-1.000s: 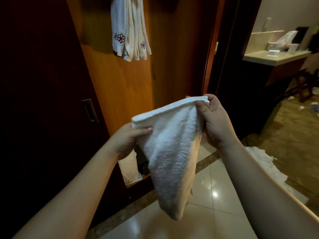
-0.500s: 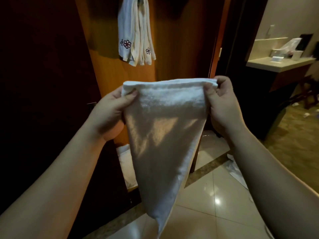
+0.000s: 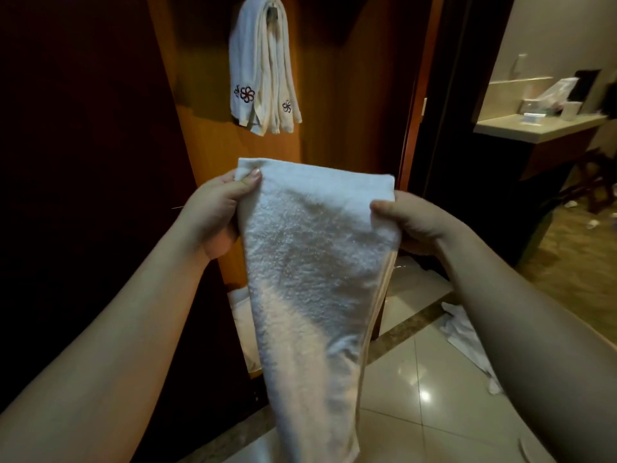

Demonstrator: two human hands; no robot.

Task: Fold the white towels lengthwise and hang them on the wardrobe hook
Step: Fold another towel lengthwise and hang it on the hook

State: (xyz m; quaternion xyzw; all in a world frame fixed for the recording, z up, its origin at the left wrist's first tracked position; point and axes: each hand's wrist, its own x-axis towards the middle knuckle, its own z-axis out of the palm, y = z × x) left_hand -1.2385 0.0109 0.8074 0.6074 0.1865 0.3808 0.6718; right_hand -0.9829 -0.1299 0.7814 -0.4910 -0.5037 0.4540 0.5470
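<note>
- Holding the towel [image 3: 310,262] up by its top edge, one hand at each upper corner, so the long axis runs straight down toward the floor [image 3: 434,396].
- Left hand [image 3: 213,212] pinches the top-left corner, thumb on the near face and pressed flat, the other fingers hidden behind the cloth.
- Right hand [image 3: 414,222] grips the right edge a bit below the top-right corner, thumb over the front, fingers curled behind. So both hands are closed on cloth, neither one free.
- Right side of the towel shows stacked layers along the edge, so I'd say the lengthwise fold is basically in already.
- Key relation: the hook [image 3: 272,13] is up and slightly left of the towel, on the wardrobe panel [image 3: 350,111], well above both hands. It already carries a bunch of hung towels [image 3: 263,68] with little flower marks, draped over it and mostly hiding it.
- Left hand looks a touch nearer to the hook than the right, but both have to rise a fair way.
- My guess for the next bit: the vertical strip has to go up and over the hook at about its middle, so it hangs like the others.
- Possible snag: the hook looks crowded, so the new one could slip off.
- More white cloth [image 3: 464,332] lies on the floor to the right.
</note>
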